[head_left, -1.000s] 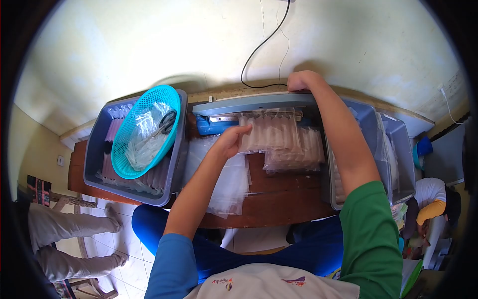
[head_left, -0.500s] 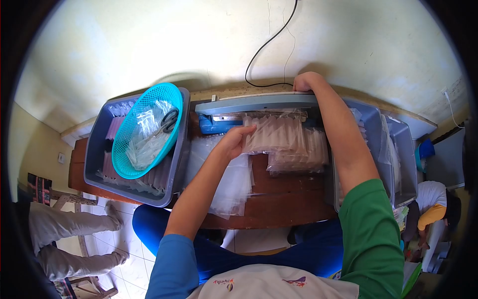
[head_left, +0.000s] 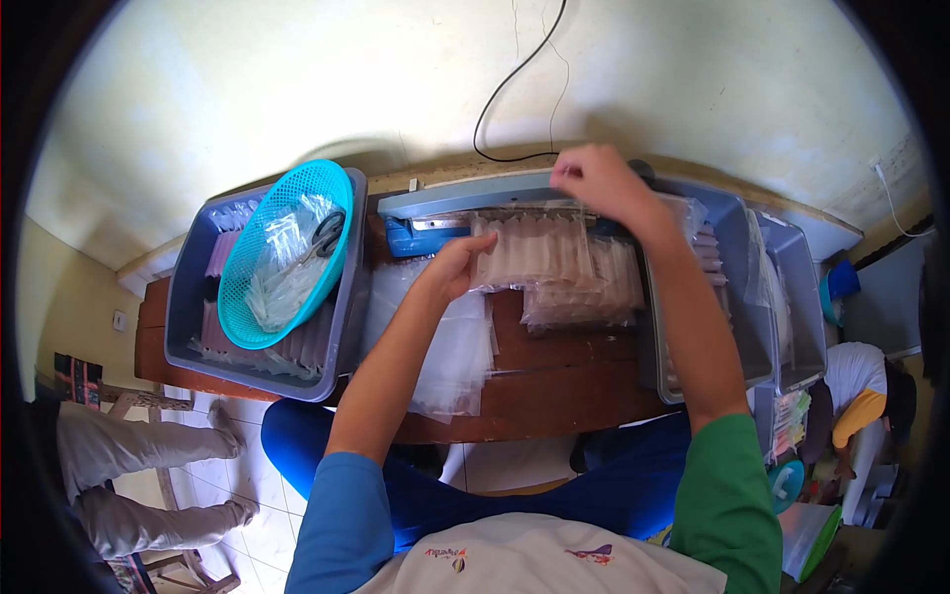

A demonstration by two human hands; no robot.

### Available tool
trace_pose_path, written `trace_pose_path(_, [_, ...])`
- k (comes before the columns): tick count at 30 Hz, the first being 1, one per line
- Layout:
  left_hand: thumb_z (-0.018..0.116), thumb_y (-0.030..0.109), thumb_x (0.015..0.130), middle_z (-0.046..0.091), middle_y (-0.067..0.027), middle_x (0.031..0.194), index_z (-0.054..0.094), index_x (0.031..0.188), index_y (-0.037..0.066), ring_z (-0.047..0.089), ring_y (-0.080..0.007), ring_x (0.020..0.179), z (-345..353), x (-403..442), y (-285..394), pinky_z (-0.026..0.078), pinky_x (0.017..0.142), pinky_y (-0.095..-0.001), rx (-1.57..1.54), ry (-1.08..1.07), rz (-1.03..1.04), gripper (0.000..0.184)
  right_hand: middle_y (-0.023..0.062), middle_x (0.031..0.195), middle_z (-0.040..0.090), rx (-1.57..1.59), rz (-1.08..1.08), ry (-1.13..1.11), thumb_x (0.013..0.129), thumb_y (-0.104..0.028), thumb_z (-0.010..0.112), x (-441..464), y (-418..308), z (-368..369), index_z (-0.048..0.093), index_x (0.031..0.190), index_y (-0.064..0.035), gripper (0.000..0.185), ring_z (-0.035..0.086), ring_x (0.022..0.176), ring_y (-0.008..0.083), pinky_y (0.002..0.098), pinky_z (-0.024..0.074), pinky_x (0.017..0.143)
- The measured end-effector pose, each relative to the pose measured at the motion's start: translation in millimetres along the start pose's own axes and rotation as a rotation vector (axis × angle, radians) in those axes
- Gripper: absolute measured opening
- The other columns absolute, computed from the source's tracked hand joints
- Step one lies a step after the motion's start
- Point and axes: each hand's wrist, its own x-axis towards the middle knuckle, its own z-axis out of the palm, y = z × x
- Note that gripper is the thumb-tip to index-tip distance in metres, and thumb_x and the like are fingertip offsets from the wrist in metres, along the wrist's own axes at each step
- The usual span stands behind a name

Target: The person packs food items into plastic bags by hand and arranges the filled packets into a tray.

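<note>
Packet (head_left: 534, 252) of tubes lies mid-frame, long side left to right; your left hand (head_left: 455, 267) pinches its left edge. Your right hand (head_left: 602, 183) curls by the grey bar (head_left: 475, 198), above the packet's right end, grip unclear.

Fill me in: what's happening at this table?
The left hand holds a clear pack of tubes at a blue machine. The right hand is raised by the grey bar, with nothing visible in it. More packs lie on the table. Scissors rest in the turquoise basket.
</note>
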Motion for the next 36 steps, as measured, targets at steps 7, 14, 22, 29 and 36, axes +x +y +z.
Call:
trace_pose_path(7, [0.060, 0.023, 0.095, 0.065, -0.0125, 0.118, 0.057, 0.121, -0.001, 0.064, -0.0245, 0.108, 1, 3, 1, 0.048, 0.098, -0.0378, -0.012, -0.010, 0.009, 0.035, 0.0235, 0.132, 0.055, -0.169, -0.025, -0.161, 0.087, -0.024, 0.068, -84, 26, 69, 0.065, 0.121, -0.0071, 0.038, 0.055, 0.120, 0.0373, 0.0428, 0.0450, 0.101])
trace_pose_path(14, [0.060, 0.025, 0.096, 0.065, -0.0114, 0.118, 0.058, 0.121, 0.000, 0.064, -0.0246, 0.109, 5, 1, 1, 0.048, 0.099, -0.0387, -0.018, -0.020, 0.021, 0.035, 0.0248, 0.142, 0.045, -0.085, -0.127, 0.015, 0.091, -0.025, 0.064, -97, 45, 72, 0.059, 0.126, -0.0052, 0.041, 0.046, 0.130, 0.0382, 0.0421, 0.0408, 0.106])
trace_pose_path(22, [0.060, 0.023, 0.095, 0.066, -0.0112, 0.118, 0.059, 0.120, 0.001, 0.064, -0.0241, 0.107, 6, 1, 1, 0.049, 0.098, -0.0375, -0.013, -0.030, -0.008, 0.033, 0.0264, 0.144, 0.042, -0.305, -0.163, 0.515, 0.085, -0.012, 0.061, -79, 54, 27, 0.054, 0.131, 0.0000, 0.048, 0.041, 0.132, 0.0418, 0.0466, 0.0358, 0.110])
trace_pose_path(29, [0.061, 0.024, 0.095, 0.064, -0.0131, 0.120, 0.057, 0.121, 0.000, 0.062, -0.0258, 0.111, 6, -1, 1, 0.047, 0.100, -0.0378, -0.017, -0.006, 0.015, 0.035, 0.0285, 0.148, 0.035, -0.529, 0.086, 0.487, 0.081, -0.005, 0.052, -75, 76, 40, 0.037, 0.143, 0.0042, 0.064, 0.037, 0.136, 0.0412, 0.0502, 0.0283, 0.114])
trace_pose_path(36, [0.060, 0.024, 0.096, 0.066, -0.0125, 0.116, 0.060, 0.117, 0.001, 0.065, -0.0241, 0.105, -9, 14, -4, 0.050, 0.097, -0.0373, -0.007, -0.012, 0.004, 0.031, 0.0299, 0.146, 0.038, -0.577, 0.179, 0.423, 0.080, -0.008, 0.055, -75, 82, 47, 0.038, 0.142, 0.0044, 0.066, 0.041, 0.133, 0.0416, 0.0478, 0.0316, 0.112])
